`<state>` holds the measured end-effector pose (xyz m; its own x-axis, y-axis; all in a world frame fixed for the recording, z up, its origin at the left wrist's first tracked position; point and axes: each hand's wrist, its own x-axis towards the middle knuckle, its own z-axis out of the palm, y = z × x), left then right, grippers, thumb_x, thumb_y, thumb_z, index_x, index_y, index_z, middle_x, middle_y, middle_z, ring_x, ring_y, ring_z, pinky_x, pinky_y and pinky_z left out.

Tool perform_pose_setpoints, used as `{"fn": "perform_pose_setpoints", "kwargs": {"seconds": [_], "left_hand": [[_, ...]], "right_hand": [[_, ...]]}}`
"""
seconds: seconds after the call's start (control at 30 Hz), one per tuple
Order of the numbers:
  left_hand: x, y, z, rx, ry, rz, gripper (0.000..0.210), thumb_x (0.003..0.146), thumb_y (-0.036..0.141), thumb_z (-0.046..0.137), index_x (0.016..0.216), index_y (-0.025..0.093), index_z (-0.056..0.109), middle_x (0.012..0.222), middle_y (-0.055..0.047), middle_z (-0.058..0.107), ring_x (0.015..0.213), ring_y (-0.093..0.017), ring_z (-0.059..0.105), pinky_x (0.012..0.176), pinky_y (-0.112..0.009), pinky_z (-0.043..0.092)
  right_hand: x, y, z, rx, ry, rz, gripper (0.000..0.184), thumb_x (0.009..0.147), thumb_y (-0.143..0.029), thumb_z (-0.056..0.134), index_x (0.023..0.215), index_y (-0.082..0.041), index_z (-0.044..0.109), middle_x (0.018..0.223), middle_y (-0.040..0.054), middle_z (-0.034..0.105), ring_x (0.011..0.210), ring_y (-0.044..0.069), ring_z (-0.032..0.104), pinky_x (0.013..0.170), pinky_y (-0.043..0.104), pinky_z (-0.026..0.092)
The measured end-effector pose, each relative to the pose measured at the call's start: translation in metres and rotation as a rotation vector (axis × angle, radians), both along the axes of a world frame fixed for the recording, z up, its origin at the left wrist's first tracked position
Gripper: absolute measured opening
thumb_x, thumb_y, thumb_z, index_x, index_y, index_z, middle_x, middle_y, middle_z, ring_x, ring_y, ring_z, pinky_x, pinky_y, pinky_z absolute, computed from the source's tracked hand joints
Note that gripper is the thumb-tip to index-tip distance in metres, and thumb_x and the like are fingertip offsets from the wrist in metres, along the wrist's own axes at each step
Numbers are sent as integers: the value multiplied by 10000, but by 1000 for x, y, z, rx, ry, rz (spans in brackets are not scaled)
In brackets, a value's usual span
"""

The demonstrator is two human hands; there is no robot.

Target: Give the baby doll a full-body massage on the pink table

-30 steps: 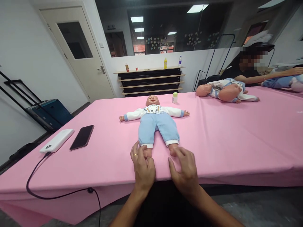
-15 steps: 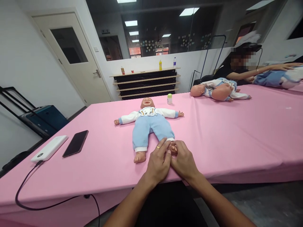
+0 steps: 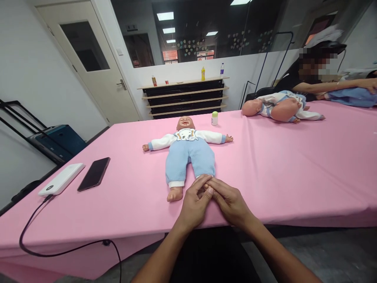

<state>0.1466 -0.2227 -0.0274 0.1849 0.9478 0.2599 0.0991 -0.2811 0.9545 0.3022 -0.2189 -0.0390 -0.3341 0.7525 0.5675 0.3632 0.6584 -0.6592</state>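
Note:
A baby doll (image 3: pixel 190 153) in a white top and light blue trousers lies on its back on the pink-covered table (image 3: pixel 132 212), arms spread and head away from me. My left hand (image 3: pixel 196 198) and my right hand (image 3: pixel 229 198) are wrapped around the doll's foot on the right side of the view. Both thumbs meet on the near side of that foot, and my fingers hide most of it. The other foot (image 3: pixel 175 193) lies bare beside my left hand. Past the doll's arm stands a small white bottle with a green cap (image 3: pixel 215 118).
To the left lie a black phone (image 3: pixel 94 174) and a white power bank (image 3: pixel 61 179) with a cable (image 3: pixel 67 251) running off the front edge. A second doll (image 3: pixel 282 108) lies at the far right, near a person (image 3: pixel 294 78) handling blue clothing (image 3: pixel 350 96).
My right hand has closed over the doll's foot, which showed between my hands before. The held leg has shifted slightly left. The co-worker's arm has moved on the blue clothing.

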Motion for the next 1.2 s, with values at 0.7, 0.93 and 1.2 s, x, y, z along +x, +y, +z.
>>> {"fn": "perform_pose_setpoints", "kwargs": {"seconds": [0.7,0.93,1.2], "left_hand": [[-3,3,-2,-68,-88,-43,382,950,346,499,1305,243,595,1391,-32,553,1350,-193,440,1190,-389,282],[-3,2,-1,-63,-106,-27,386,912,346,570,1275,221,617,1351,-57,585,1318,-213,475,1163,-396,327],[-3,4,0,-40,-75,-4,361,946,355,501,1256,228,634,1340,-47,596,1310,-205,485,1171,-404,309]], "right_hand": [[0,1,-3,-27,37,-1,439,967,-177,455,1396,-259,498,1389,31,550,1285,192,524,1126,377,427],[-1,2,-3,-86,69,4,414,946,-216,517,1357,-257,542,1367,42,570,1254,210,552,1100,405,454],[-2,1,0,-177,138,28,387,959,-253,504,1340,-286,563,1358,20,580,1242,209,563,1093,389,460]]}}
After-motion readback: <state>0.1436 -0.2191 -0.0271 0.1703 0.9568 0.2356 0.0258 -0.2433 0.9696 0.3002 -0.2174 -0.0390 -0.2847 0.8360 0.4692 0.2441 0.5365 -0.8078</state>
